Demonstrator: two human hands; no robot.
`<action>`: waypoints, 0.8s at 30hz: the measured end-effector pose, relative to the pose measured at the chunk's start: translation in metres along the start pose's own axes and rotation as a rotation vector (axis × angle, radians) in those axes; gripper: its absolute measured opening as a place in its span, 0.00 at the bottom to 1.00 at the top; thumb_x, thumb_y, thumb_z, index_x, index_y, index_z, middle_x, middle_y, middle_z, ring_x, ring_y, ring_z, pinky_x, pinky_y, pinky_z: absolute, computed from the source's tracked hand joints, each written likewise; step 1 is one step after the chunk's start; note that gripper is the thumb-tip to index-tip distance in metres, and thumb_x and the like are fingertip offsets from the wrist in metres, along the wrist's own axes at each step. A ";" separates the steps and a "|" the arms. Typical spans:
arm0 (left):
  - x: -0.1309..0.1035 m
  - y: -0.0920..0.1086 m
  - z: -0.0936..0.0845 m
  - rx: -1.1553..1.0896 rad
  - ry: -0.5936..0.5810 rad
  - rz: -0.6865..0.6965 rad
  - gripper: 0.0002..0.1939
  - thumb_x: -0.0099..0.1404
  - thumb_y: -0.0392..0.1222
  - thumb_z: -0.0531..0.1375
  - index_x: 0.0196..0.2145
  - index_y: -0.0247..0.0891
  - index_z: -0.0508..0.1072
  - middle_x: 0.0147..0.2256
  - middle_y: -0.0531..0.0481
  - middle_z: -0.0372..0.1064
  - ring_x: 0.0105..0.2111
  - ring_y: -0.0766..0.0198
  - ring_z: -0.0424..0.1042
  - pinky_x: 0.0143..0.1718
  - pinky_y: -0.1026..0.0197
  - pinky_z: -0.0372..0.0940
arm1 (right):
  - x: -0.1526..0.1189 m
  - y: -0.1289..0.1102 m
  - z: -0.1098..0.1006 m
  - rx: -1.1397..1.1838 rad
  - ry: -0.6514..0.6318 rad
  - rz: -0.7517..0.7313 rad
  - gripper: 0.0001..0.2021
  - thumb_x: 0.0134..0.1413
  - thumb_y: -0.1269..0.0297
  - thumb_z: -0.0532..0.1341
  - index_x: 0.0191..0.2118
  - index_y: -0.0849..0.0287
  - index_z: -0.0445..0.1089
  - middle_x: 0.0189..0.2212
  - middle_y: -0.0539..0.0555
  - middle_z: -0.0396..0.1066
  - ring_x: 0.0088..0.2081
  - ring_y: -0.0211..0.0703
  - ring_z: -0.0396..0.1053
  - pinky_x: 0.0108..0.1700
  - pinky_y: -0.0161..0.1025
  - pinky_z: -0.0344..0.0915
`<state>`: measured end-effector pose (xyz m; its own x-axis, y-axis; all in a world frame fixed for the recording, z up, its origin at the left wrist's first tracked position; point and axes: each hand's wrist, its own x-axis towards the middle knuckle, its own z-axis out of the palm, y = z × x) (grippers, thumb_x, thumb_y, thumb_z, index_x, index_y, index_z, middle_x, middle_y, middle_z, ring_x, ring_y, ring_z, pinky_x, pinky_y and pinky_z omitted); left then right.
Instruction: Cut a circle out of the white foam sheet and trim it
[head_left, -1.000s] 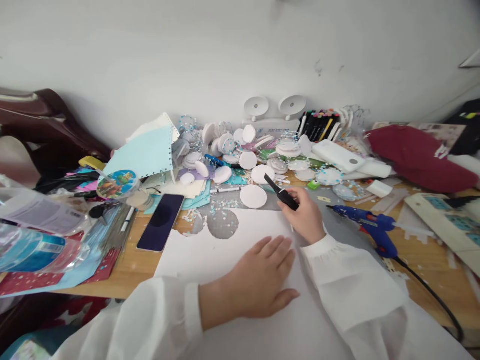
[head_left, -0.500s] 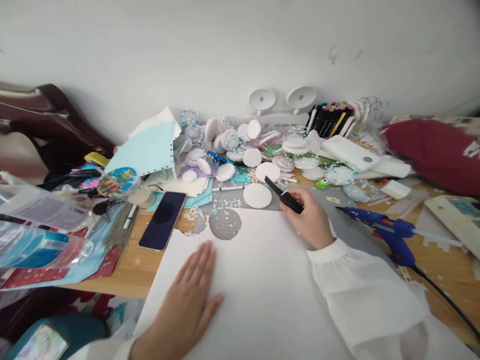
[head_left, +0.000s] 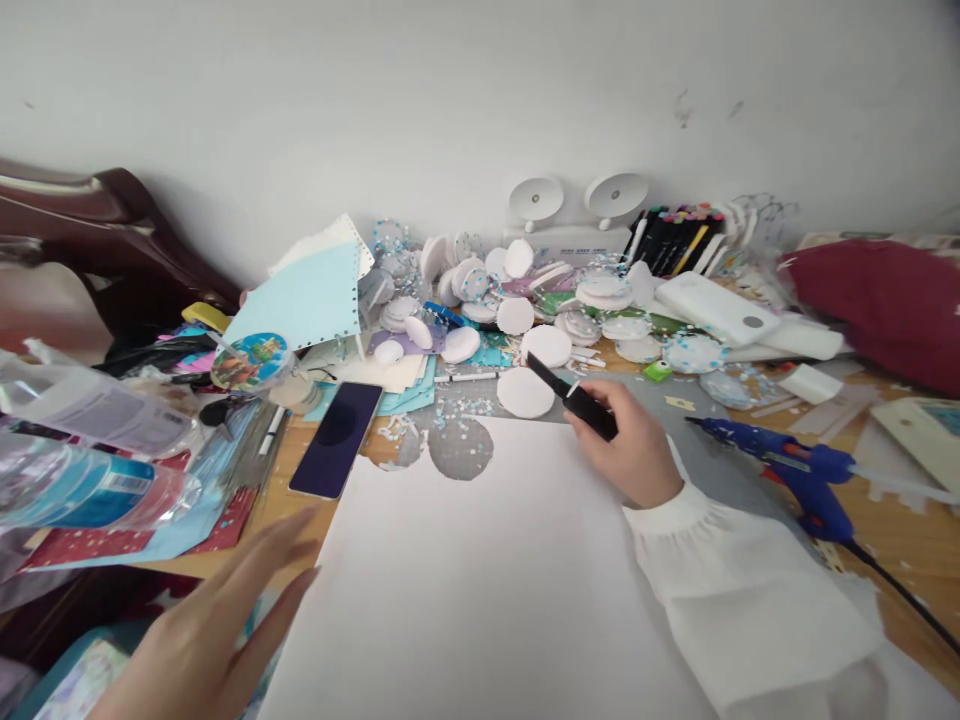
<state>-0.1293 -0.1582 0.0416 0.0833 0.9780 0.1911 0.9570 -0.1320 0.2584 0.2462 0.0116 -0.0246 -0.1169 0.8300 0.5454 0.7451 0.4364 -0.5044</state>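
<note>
Sheet [head_left: 465, 570] extends beyond view; left hand [head_left: 214, 620] spread, blurred; right hand [head_left: 634, 445] grips partly hidden black knife [head_left: 587, 407].

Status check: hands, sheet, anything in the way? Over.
Left hand open and empty, near left edge of white sheet. Right hand gripping black cutter. Sheet flat, round cutouts toward far left. Possible obstruction: white disc just past far edge.

We observe a wooden table [head_left: 911, 545] bearing a grey mat [head_left: 721, 472]; a dark-screened phone [head_left: 335, 440] lies on the wood, left of a large white sheet [head_left: 472, 560] partly covering the mat.
</note>
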 end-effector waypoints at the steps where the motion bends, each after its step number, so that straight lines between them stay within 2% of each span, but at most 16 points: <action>1: 0.013 0.014 -0.001 -0.060 -0.087 0.043 0.19 0.63 0.50 0.57 0.52 0.49 0.67 0.42 0.53 0.76 0.39 0.61 0.77 0.36 0.68 0.71 | 0.001 -0.006 -0.003 -0.040 -0.015 -0.109 0.13 0.55 0.68 0.59 0.47 0.58 0.64 0.41 0.58 0.72 0.42 0.50 0.70 0.43 0.44 0.66; 2: 0.025 0.027 -0.002 -0.129 -0.122 0.075 0.17 0.64 0.48 0.57 0.51 0.49 0.67 0.40 0.54 0.76 0.36 0.64 0.77 0.31 0.72 0.70 | 0.001 -0.012 -0.007 -0.086 -0.041 -0.224 0.13 0.55 0.70 0.58 0.48 0.59 0.64 0.40 0.58 0.72 0.43 0.50 0.70 0.44 0.45 0.66; 4: 0.042 0.050 -0.002 -0.248 -0.188 0.102 0.15 0.65 0.46 0.57 0.49 0.50 0.68 0.41 0.54 0.75 0.37 0.65 0.77 0.21 0.75 0.66 | 0.001 -0.027 -0.017 -0.151 -0.093 -0.407 0.13 0.56 0.73 0.57 0.48 0.61 0.64 0.40 0.59 0.72 0.41 0.50 0.69 0.43 0.45 0.65; 6: 0.054 0.067 -0.003 -0.317 -0.149 0.136 0.11 0.65 0.44 0.57 0.46 0.48 0.69 0.41 0.53 0.74 0.38 0.65 0.76 0.30 0.72 0.69 | -0.003 -0.045 -0.028 -0.162 -0.128 -0.480 0.15 0.55 0.75 0.57 0.49 0.62 0.64 0.39 0.58 0.72 0.40 0.49 0.69 0.42 0.44 0.65; 8: 0.062 0.081 -0.003 -0.302 0.026 0.226 0.08 0.64 0.40 0.58 0.43 0.45 0.70 0.41 0.52 0.72 0.40 0.64 0.74 0.40 0.67 0.69 | -0.009 -0.061 -0.039 -0.165 -0.161 -0.521 0.15 0.55 0.77 0.56 0.49 0.64 0.64 0.38 0.58 0.73 0.38 0.48 0.69 0.41 0.44 0.65; 10: 0.069 0.093 -0.003 -0.248 0.173 0.364 0.11 0.63 0.37 0.60 0.44 0.43 0.70 0.42 0.49 0.70 0.42 0.62 0.71 0.45 0.61 0.66 | -0.017 -0.076 -0.047 -0.158 -0.196 -0.534 0.14 0.56 0.76 0.55 0.49 0.65 0.64 0.38 0.58 0.73 0.38 0.48 0.68 0.39 0.44 0.65; 11: 0.072 0.099 -0.002 -0.224 0.201 0.426 0.13 0.61 0.37 0.62 0.45 0.41 0.70 0.42 0.48 0.70 0.43 0.61 0.69 0.47 0.58 0.65 | -0.022 -0.083 -0.051 -0.152 -0.214 -0.533 0.14 0.57 0.76 0.55 0.49 0.65 0.64 0.38 0.58 0.73 0.37 0.48 0.68 0.39 0.44 0.65; 15: 0.078 0.118 0.005 -0.203 0.171 0.567 0.16 0.61 0.40 0.63 0.47 0.39 0.70 0.45 0.46 0.70 0.50 0.55 0.63 0.52 0.51 0.60 | -0.039 -0.101 -0.059 -0.128 -0.254 -0.532 0.13 0.60 0.74 0.53 0.50 0.65 0.64 0.37 0.57 0.73 0.36 0.47 0.68 0.37 0.44 0.65; 20: 0.078 0.125 0.016 -0.330 0.121 0.583 0.05 0.63 0.36 0.60 0.38 0.40 0.74 0.40 0.51 0.73 0.50 0.56 0.63 0.51 0.51 0.58 | -0.052 -0.111 -0.061 -0.137 -0.295 -0.544 0.12 0.62 0.73 0.52 0.50 0.64 0.64 0.36 0.57 0.73 0.35 0.46 0.69 0.38 0.44 0.65; 24: 0.076 0.125 0.021 -0.414 0.155 0.560 0.04 0.62 0.33 0.61 0.32 0.40 0.75 0.35 0.52 0.73 0.47 0.57 0.64 0.48 0.52 0.59 | -0.058 -0.114 -0.059 -0.153 -0.311 -0.534 0.13 0.62 0.73 0.52 0.51 0.64 0.64 0.37 0.57 0.73 0.35 0.46 0.69 0.37 0.44 0.65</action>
<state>0.0026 -0.0972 0.0684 0.4617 0.7151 0.5249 0.5948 -0.6885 0.4148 0.2064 -0.1070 0.0410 -0.6663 0.5836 0.4642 0.6139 0.7827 -0.1029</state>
